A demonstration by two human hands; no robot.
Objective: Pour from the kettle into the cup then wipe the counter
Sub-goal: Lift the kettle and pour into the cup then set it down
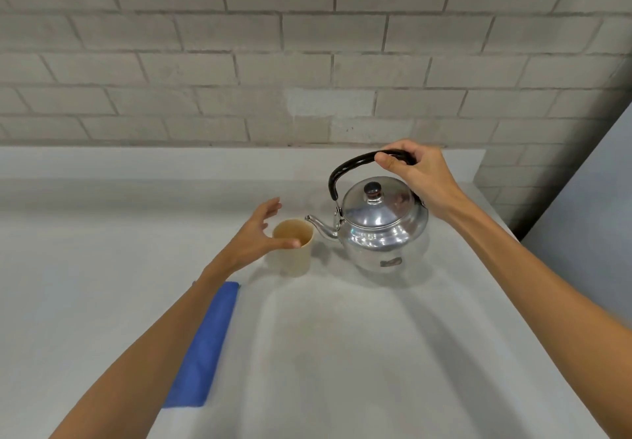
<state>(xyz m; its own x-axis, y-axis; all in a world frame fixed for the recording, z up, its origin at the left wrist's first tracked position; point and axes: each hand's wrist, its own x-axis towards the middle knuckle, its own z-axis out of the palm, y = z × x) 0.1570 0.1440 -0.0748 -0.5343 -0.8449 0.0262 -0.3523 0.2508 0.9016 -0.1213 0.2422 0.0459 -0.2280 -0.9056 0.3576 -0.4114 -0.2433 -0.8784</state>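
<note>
Fingers of the right hand [415, 173] curled around the top of the black handle [345, 168], thumb tip showing on the near side; grip closed on it. Fingers of the left hand [254, 237] spread and loosely curved, thumb lying across the near rim of the cup [294, 247], the other fingers open in the air on the cup's left side. Cannot tell whether the thumb actually presses the rim or only hovers at it.

Count: one kettle [383, 230], one cup, one blue cloth [205, 353], two hands, two bare forearms.

Kettle: shiny metal, round body, lid on with a dark knob [372, 189], upright on the counter [342, 353] toward its back right corner. Whether its base rests fully on the surface cannot be told. Spout [319, 226] points left, its tip just beside the cup's far right rim, apart from it.

Cup: tan, upright, mouth open, just left of the kettle, nearer the back edge than the front. Contents cannot be made out.

Cloth: folded into a long strip, flat on the counter, near the front edge and left of centre, partly hidden under the left forearm, well apart from the cup.

Behind the back edge, a wall [307, 45] of pale grey brick.
</note>
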